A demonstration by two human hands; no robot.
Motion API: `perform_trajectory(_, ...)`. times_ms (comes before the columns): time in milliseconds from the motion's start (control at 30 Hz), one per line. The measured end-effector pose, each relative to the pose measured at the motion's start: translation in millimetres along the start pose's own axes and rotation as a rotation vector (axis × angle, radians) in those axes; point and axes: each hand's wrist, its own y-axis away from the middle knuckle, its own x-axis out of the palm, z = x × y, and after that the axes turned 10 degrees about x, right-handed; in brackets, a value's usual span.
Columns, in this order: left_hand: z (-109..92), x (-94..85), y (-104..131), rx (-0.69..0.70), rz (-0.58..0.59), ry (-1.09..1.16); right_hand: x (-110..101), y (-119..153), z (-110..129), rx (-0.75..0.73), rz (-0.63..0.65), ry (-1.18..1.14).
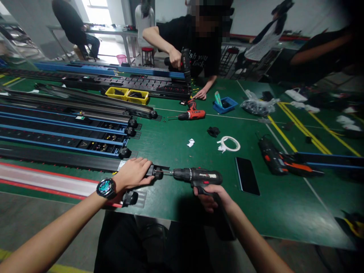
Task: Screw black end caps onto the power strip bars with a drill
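My right hand [213, 197] is wrapped round the handle of a black cordless drill [199, 176], which lies level and points left. Its long bit meets the black end fitting [158, 173] of a long black bar [65, 159]; whether the bit sits in a screw is too small to tell. From above, my left hand [133, 172] grips the bar close to that end, fingers bent over it, with a watch [105, 188] on the wrist. Just nearer to me lies a red-edged strip [48, 178] with a black end fitting [131, 198].
Blue-edged black units [57, 131] lie to the left. Beyond are yellow bins [126, 95], a red drill [192, 114] and a blue tray [225, 105]. A phone [247, 175], a white coil [230, 143] and another drill [271, 155] lie right. Across the table a co-worker [196, 45] holds a drill.
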Motion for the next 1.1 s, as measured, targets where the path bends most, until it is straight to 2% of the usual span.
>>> perform_trajectory(133, -2.4, 1.8, -3.3, -0.013, 0.046, -0.046, -3.4, 0.4, 3.8, 0.036, -0.044, -0.015)
perform_trajectory(367, -0.5, 9.5, -4.9, -0.038, -0.003, 0.016, -0.8, -0.2, -4.7, 0.037, -0.044, -0.011)
perform_trajectory(633, 0.8, 16.9, -6.6, -0.048, 0.000, 0.044, -7.7, -2.0, -10.1, 0.010, -0.035, -0.002)
perform_trajectory(933, -0.5, 14.0, -8.1, -0.048, 0.028, 0.049, -8.4, -6.0, -19.9, -0.022, -0.048, 0.021)
perform_trajectory(1100, -1.5, 10.4, -9.1, -0.048, 0.060, 0.018, -5.0, -6.8, -17.2, -0.007, -0.035, 0.036)
